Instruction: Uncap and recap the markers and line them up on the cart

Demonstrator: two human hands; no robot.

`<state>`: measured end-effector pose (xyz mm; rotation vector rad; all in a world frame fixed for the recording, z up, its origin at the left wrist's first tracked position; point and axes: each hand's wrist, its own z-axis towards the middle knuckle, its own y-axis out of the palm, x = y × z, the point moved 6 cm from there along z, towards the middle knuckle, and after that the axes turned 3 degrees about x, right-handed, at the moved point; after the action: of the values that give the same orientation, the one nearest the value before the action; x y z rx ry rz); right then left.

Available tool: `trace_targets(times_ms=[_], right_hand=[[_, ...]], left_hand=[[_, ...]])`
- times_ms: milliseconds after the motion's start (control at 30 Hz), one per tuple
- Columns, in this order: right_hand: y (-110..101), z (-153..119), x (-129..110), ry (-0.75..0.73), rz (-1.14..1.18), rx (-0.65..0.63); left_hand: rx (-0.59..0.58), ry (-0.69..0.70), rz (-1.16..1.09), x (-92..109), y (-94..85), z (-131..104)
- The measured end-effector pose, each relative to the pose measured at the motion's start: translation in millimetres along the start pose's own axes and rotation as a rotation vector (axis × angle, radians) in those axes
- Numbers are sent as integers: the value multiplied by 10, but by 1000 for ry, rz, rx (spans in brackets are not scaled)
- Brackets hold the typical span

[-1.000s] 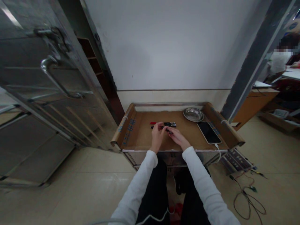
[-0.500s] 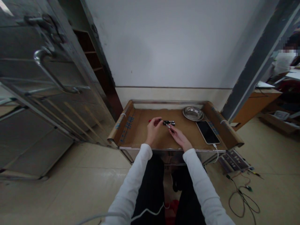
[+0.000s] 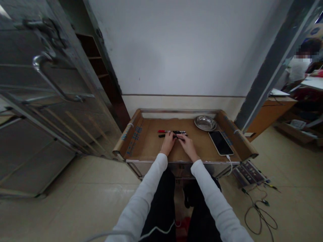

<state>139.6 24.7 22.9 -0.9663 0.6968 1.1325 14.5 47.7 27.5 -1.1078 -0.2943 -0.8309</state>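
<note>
My left hand [image 3: 168,143] and my right hand [image 3: 188,145] meet near the middle of the cardboard-lined tray [image 3: 148,148]. Between their closed fingertips is a small dark pen-like item [image 3: 179,137], partly hidden by the fingers. A red pen [image 3: 161,131] lies just beyond my left hand, its right part running behind the fingers. Closer to me, a black pen [image 3: 161,136] sticks out left of my left fingertips. More black and silver pen ends [image 3: 182,132] show past my right fingertips.
A round metal dish [image 3: 205,123] sits at the tray's back right. In front of it lies a phone [image 3: 221,143] with a white cable [image 3: 230,164]. Cables [image 3: 261,215] lie on the floor at right. A person [image 3: 300,67] is at far right.
Both hands have come together over the pens, with my left hand shifted right. The red pen's left part is now uncovered, and a black pen end shows below it. The view has shifted slightly.
</note>
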Motion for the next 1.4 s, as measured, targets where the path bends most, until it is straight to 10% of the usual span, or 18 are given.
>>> trace_targets(times_ms=[133, 333, 1400], right_hand=[[79, -29, -20, -140, -287, -113], [-102, -69, 135, 6, -671, 56], [-159, -18, 262, 81, -523, 140]], left_hand=[[44, 43, 41, 52, -8, -12], [-38, 173, 24, 113, 44, -85], [20, 38, 266, 86, -24, -37]])
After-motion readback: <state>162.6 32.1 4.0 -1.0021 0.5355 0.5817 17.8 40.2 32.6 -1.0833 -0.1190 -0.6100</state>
